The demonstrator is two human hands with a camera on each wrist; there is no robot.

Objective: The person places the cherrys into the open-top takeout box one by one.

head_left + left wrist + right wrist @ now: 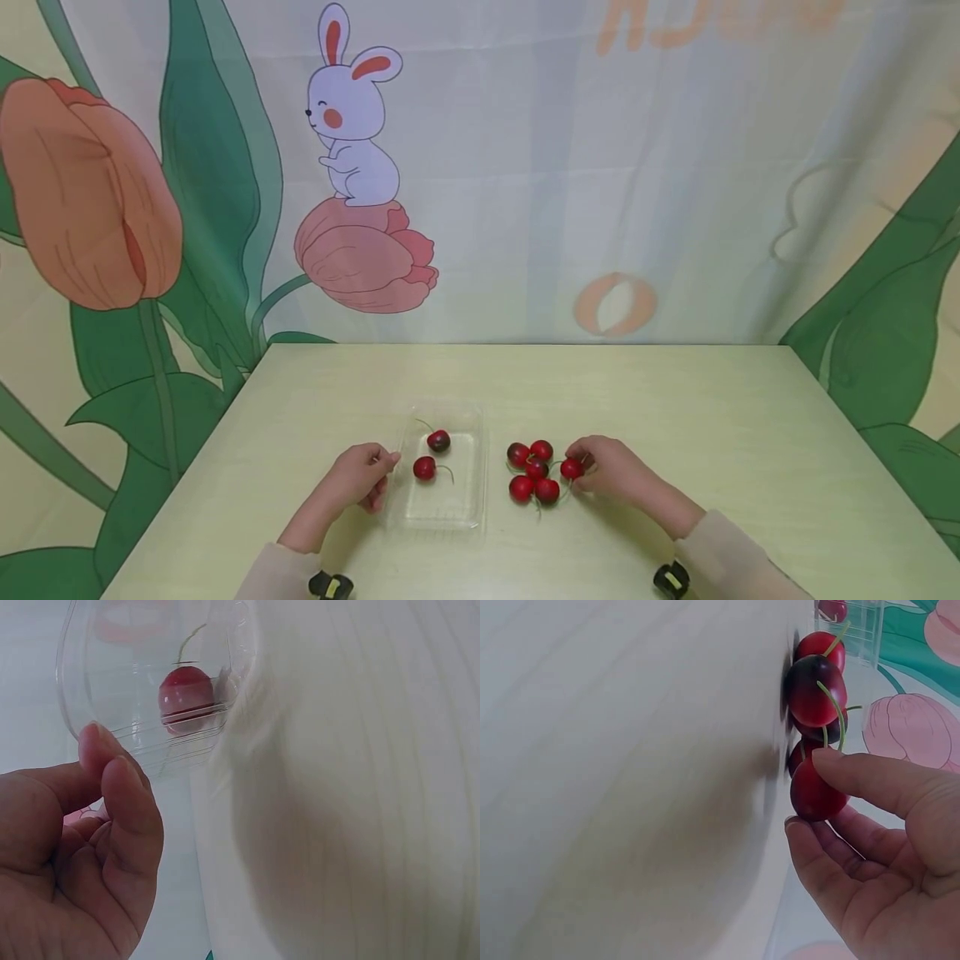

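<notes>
A clear plastic box (467, 518) sits left of centre on the table, with two stemmed cherries lying in it. At its left edge, my left hand (358, 477) pinches the rim between thumb and fingertips; in the left wrist view one cherry (186, 697) shows through the wall. To the right of the box lies a cluster of several dark red cherries (536, 469). My right hand (611, 471) pinches one cherry (814, 793) at the right side of that cluster, thumb on one side and fingers on the other. Green stems stick out among the cherries.
The pale wood-look table (637, 383) reaches back to a hanging cloth (510, 167) printed with tulips, leaves and a rabbit. Black bands (671, 579) are on both wrists.
</notes>
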